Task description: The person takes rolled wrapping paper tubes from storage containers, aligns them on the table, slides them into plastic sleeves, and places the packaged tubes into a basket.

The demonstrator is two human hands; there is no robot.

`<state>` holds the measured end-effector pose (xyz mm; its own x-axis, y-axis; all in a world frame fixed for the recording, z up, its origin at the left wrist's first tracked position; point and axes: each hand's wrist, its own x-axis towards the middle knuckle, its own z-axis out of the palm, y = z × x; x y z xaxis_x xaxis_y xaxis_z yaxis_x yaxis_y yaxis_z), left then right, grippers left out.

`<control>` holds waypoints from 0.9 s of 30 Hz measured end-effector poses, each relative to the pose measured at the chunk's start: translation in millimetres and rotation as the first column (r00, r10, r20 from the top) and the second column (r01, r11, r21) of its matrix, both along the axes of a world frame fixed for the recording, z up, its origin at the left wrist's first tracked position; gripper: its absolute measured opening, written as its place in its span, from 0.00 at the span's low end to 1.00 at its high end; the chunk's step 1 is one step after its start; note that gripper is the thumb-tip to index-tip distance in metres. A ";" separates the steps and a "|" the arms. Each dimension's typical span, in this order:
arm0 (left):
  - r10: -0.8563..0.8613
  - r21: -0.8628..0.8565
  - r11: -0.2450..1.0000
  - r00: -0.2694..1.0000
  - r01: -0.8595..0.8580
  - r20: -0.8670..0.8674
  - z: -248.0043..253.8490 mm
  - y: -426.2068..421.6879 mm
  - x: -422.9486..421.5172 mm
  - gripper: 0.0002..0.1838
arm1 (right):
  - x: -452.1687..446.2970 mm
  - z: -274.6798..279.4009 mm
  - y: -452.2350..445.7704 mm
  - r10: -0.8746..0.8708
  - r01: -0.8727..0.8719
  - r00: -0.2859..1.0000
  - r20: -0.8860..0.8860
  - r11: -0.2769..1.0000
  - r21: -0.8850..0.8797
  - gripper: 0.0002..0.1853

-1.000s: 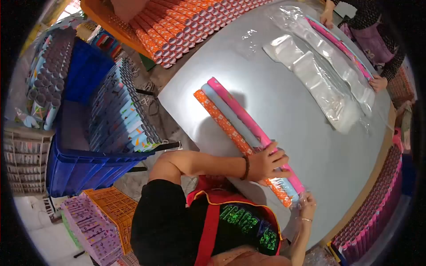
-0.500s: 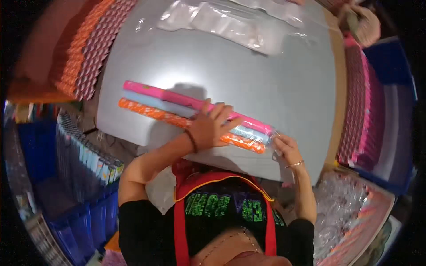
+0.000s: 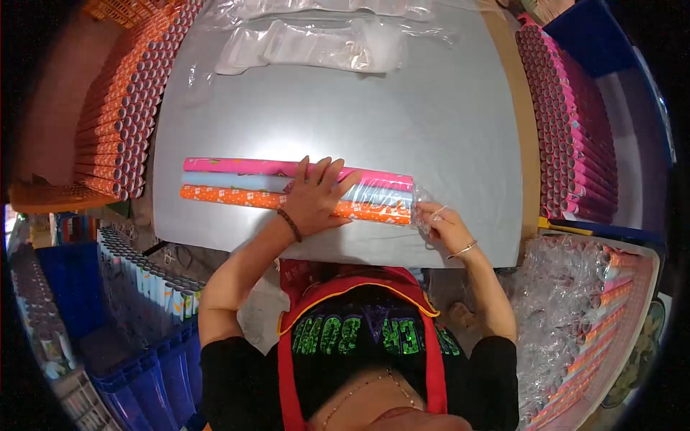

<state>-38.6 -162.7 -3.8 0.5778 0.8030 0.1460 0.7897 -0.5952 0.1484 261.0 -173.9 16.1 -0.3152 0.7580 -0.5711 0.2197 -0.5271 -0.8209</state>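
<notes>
Three gift-wrap rolls lie side by side on the grey table: a pink roll, a light-blue roll and an orange patterned roll. Clear plastic sleeve covers their right part. Across the middle of the rolls, my left hand rests with fingers spread, pressing on them. At their right end my right hand is closed, pinching the crumpled end of the plastic sleeve. How far the sleeve reaches under my left hand is hidden.
Flat clear plastic sleeves lie at the table's far side. Stacked orange rolls stand left, pink rolls right in a blue bin. Blue crates sit lower left; a pale crate of plastic-wrapped rolls stands lower right.
The rolls have turned nearly level, their left ends coming nearer to me and their right ends moving away. Both hands stay on rolls and plastic. The whole view has shifted.
</notes>
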 end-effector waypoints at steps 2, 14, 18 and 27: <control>-0.003 0.013 1.000 1.000 0.003 0.015 -1.0 -0.4 -0.1 0.48 | -4.9 -3.4 -0.7 -0.045 0.045 0.999 -0.001 0.999 -0.006 0.17; -0.010 0.068 0.998 0.996 0.005 0.084 -0.5 0.0 1.5 0.48 | -23.6 -30.1 4.7 -0.096 -0.016 0.958 0.271 0.924 0.382 0.11; -0.020 0.072 0.997 0.996 0.014 0.085 -5.9 1.6 3.0 0.46 | -17.4 -38.4 4.2 -0.109 0.029 0.971 0.210 0.935 0.353 0.11; 0.009 -0.074 0.997 0.992 -0.019 -0.127 -5.4 5.1 0.0 0.43 | 17.5 -16.3 3.7 0.057 -0.144 0.949 0.310 0.953 0.265 0.14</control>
<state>-38.6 -157.6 -9.2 0.5766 0.8169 0.0112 0.8131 -0.5751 0.0905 278.5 -170.2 -0.2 -0.2475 0.8740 -0.4182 0.5147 -0.2470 -0.8210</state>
